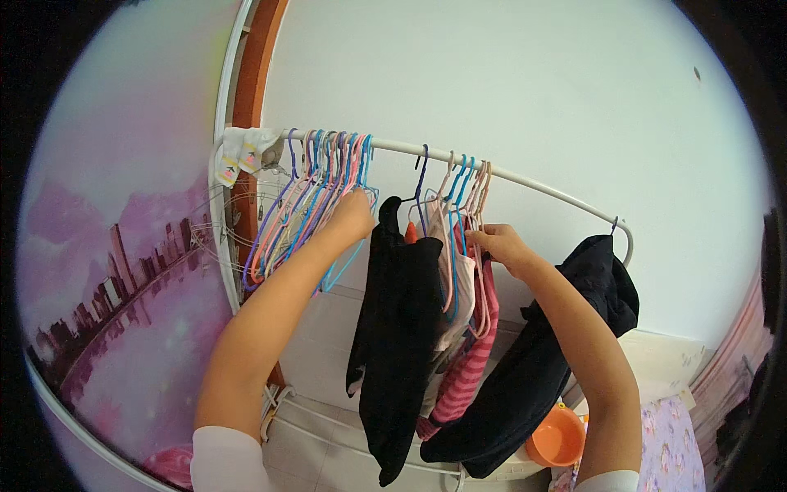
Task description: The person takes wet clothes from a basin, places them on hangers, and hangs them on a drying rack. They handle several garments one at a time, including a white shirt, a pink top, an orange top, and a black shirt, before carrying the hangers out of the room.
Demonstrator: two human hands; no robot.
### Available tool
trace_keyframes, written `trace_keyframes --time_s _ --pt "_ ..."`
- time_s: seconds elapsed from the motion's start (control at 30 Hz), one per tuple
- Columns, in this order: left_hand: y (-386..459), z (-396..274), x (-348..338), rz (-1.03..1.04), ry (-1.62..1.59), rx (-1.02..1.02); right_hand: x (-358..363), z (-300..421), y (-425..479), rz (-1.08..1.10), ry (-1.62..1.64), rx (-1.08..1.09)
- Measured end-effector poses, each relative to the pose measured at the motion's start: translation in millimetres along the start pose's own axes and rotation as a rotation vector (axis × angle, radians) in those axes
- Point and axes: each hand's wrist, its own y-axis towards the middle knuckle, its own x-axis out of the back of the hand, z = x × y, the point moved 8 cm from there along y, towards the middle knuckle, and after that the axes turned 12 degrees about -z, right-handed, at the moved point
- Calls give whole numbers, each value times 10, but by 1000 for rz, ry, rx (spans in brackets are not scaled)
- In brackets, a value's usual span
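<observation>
My left hand is curled at the near side of a tight bunch of empty plastic hangers in purple, pink, blue and white; its fingertips are hidden. My right hand pinches the shoulder of pink hangers to the right. Between my hands hang a black garment on a purple hanger, a pale pink garment and a pink striped garment. Blue hangers stand among these. All hooks rest on a white metal rail.
Black clothing hangs at the rail's right end, behind my right forearm. White socks drape over its left end. Below are the rack's white lower bars and an orange plastic basin. A mural-printed panel stands left.
</observation>
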Motion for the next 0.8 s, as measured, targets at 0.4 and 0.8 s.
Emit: trace_keyframes --time_s 0.4,0.8 --pt "-215 -548 -833 446 -1279 589 -82 23 -166 89 153 -47" --pt "-189 -1129 -1428 794 -1318 645 -134 210 -313 159 -207 18"
